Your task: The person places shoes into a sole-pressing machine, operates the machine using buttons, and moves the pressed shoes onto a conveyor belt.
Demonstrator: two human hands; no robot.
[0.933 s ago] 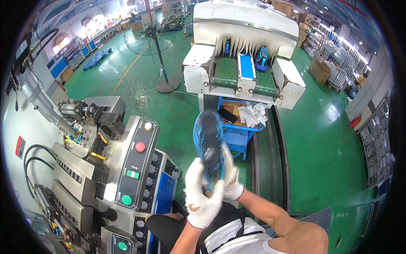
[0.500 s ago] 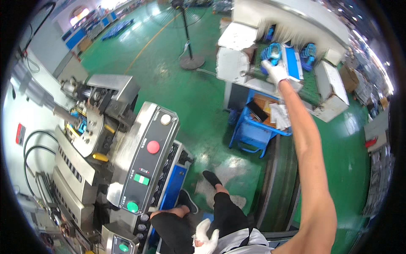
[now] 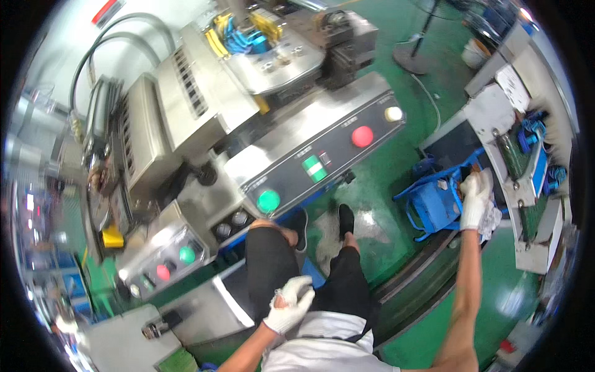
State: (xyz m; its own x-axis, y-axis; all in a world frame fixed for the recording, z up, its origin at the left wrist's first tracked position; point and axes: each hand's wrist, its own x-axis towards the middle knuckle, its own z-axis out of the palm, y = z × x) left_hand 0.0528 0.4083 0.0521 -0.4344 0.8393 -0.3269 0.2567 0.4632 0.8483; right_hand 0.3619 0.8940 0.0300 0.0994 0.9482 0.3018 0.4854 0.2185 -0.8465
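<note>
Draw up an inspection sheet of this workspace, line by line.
Surface: blue stand, partly covered by the right hand.
Job's things: two blue shoes at the white conveyor machine, apart from both hands.
Clutter: crumpled white cloth beside the right hand.
Grip: left hand near the lap, half open, seemingly empty; right hand over the stand, contact unclear.
Cables: dark hoses at upper left; pale cord on the floor.
Surroundings: control panel with coloured buttons; fan base beyond it.
</note>
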